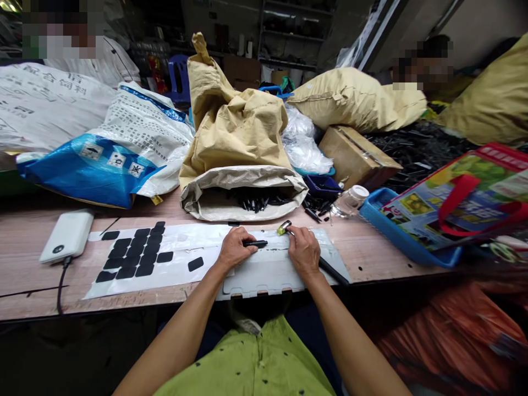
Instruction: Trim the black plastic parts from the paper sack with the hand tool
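My left hand (238, 246) is closed, its thumb and fingers pinching a small black pen-shaped part (256, 243) above a grey board (264, 279). My right hand (304, 248) grips a hammer (333, 270) with a black handle. The hammer's small metal head (284, 227), with yellow-green on it, points left just beyond my fingers. Between the two hands there is a short gap. An open beige sack (243, 129) lies just behind them, with black slender parts (258, 203) visible in its mouth. Left of my left hand, several black rounded squares (136, 250) lie on a white sheet (173, 234).
A white power bank (68, 235) with a cable sits at left. Blue-and-white sacks (124, 146) stand behind it. At right are a clear plastic cup (350, 201), a blue basket (381, 220) holding a colourful bag (466, 203), and a cardboard box (355, 157). Other people sit across the table.
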Tool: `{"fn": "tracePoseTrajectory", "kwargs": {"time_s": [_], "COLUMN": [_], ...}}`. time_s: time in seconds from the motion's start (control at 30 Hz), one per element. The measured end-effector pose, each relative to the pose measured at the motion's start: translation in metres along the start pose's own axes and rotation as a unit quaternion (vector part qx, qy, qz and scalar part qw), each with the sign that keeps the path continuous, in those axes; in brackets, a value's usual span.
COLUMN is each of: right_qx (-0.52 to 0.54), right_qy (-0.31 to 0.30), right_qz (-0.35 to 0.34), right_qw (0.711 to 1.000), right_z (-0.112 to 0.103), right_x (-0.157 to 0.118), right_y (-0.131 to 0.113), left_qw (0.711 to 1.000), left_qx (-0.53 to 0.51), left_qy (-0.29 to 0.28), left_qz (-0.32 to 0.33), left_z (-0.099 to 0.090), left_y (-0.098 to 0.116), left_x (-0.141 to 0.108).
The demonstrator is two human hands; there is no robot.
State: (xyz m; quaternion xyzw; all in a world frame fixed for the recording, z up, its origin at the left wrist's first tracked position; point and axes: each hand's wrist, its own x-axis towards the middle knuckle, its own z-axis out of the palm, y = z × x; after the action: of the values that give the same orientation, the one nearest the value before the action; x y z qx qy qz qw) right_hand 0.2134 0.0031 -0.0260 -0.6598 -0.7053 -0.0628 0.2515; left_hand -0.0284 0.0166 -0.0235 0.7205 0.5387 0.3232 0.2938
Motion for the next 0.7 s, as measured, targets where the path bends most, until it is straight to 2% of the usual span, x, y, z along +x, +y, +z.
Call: {"fn": "tracePoseTrajectory", "kwargs": {"time_s": [0.17,0.27,0.33,0.4,0.47,0.53,0.6,0.63,0.67,0.7], "right_qx": [-0.022,-0.024,-0.024,-0.023,-0.024,-0.026,-0.028,-0.029,-0.030,-0.030], "right_qy": [-0.005,-0.013,-0.016,-0.017,-0.015,-0.013,-0.011,-0.011,-0.011,-0.011], "right_qz": [-0.001,0.001,0.003,0.005,0.007,0.008,0.010,0.010,0.010,0.010], "right_qw": [1.000,1.000,1.000,1.000,1.000,1.000,0.999,0.999,0.999,0.999], "right_z": [0.000,-0.001,-0.002,-0.002,-0.002,-0.002,-0.001,0.000,0.000,0.000], "right_x": [0.000,0.000,0.001,0.001,0.001,0.001,0.001,0.000,0.000,0.000], "right_y": [-0.003,-0.004,-0.005,-0.005,-0.005,-0.005,-0.005,-0.005,-0.005,-0.004], "left_qw": [1.000,1.000,0.998,0.990,0.957,0.886,0.815,0.798,0.798,0.812], "left_qx": [0.002,0.013,-0.007,-0.068,-0.161,-0.244,-0.275,-0.269,-0.252,-0.230], "left_qy": [-0.005,-0.024,-0.058,-0.124,-0.238,-0.382,-0.485,-0.506,-0.505,-0.483], "left_qz": [-0.001,0.001,-0.001,-0.009,-0.035,-0.093,-0.160,-0.189,-0.210,-0.233], "left_z": [0.002,-0.002,-0.008,-0.015,-0.020,-0.016,0.000,0.011,0.025,0.039], "left_y": [-0.004,0.003,0.017,0.036,0.056,0.069,0.069,0.063,0.054,0.043], "left_x": [0.002,0.000,-0.008,-0.025,-0.050,-0.079,-0.105,-0.116,-0.124,-0.131]}}
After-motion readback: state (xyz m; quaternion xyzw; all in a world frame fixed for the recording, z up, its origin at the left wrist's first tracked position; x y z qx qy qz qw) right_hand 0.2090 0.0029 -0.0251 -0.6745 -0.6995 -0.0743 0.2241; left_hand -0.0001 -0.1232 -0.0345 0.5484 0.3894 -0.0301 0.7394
